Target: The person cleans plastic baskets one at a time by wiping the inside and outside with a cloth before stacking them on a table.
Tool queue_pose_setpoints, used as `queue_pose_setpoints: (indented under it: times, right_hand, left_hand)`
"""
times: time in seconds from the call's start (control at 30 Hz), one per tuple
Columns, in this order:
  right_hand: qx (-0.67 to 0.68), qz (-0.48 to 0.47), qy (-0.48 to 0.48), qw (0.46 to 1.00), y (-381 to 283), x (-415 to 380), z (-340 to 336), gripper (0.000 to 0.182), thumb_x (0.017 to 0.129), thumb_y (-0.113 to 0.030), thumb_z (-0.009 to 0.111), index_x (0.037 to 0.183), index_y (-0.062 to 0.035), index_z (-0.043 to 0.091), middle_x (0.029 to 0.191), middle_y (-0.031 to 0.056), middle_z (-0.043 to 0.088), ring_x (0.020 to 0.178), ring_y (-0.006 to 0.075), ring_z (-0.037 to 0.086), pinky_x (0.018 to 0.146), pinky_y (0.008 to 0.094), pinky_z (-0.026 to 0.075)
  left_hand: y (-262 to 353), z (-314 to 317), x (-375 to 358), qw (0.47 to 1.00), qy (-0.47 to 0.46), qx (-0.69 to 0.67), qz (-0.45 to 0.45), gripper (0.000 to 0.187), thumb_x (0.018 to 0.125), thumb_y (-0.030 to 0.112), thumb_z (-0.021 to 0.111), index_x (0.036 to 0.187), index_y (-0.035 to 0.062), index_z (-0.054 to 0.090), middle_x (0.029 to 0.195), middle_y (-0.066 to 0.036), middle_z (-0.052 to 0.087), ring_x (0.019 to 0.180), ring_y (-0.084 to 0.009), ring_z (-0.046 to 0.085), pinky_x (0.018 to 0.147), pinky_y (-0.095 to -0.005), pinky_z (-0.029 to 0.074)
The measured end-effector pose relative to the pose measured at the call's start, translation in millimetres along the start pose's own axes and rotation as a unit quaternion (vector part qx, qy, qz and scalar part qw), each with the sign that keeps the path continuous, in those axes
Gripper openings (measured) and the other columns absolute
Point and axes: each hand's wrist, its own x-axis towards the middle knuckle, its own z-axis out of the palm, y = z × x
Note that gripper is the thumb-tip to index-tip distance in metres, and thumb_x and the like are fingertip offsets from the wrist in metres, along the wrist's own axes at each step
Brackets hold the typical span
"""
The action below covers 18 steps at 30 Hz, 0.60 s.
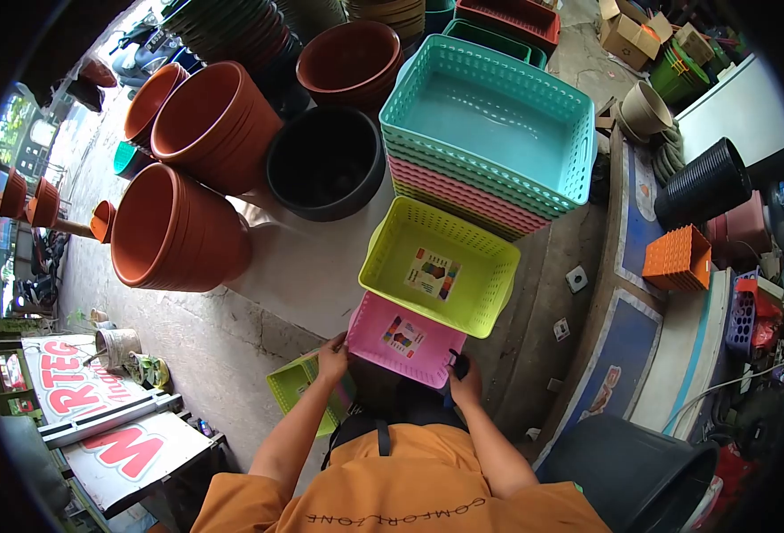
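Note:
A pink plastic basket (383, 348) with a label on its bottom is held in front of my body. My left hand (333, 359) is closed on its left corner. My right hand (465, 382) is closed at its right corner, with a small dark object (459, 363) showing by the fingers; I cannot tell what it is. Just beyond the pink basket, overlapping its far edge, is a lime-green basket (481, 266) with a similar label. Another lime-green basket (287, 384) sits lower, left of my left wrist and partly hidden by my arm.
A tall stack of turquoise and pink baskets (489, 115) stands ahead. Terracotta-coloured pots (174, 226) and a black pot (325, 164) stand ahead left. To the right run a blue-panelled ledge (605, 355) and orange pots (676, 258); a large black tub (632, 471) is near my right elbow.

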Motion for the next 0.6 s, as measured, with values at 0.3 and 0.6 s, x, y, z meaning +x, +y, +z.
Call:
queue_pose_setpoints:
  times: [0.3, 0.6]
  right_hand:
    - [-0.115, 0.075, -0.127, 0.982, -12, 9, -10, 0.062, 0.088, -0.031, 0.069, 0.143, -0.0139, 0.046, 0.131, 0.0180, 0.056, 0.120, 0.0373, 0.056, 0.097, 0.0464, 0.047]
    - [-0.094, 0.107, -0.147, 0.979, 22, -13, -14, 0.053, 0.087, -0.023, 0.069, 0.134, -0.0035, 0.053, 0.123, 0.0248, 0.062, 0.119, 0.0421, 0.057, 0.099, 0.0453, 0.047]
  left_hand:
    - [6, 5, -11, 0.934, -0.031, 0.328, 0.137, 0.068, 0.086, 0.018, 0.064, 0.147, 0.0013, 0.040, 0.103, -0.030, 0.066, 0.091, -0.0398, 0.067, 0.083, -0.0443, 0.052]
    - [-28, -17, -25, 0.960, -0.017, 0.272, 0.064, 0.062, 0.088, 0.026, 0.064, 0.143, 0.0014, 0.046, 0.131, -0.028, 0.058, 0.124, -0.0420, 0.054, 0.105, -0.0431, 0.043]
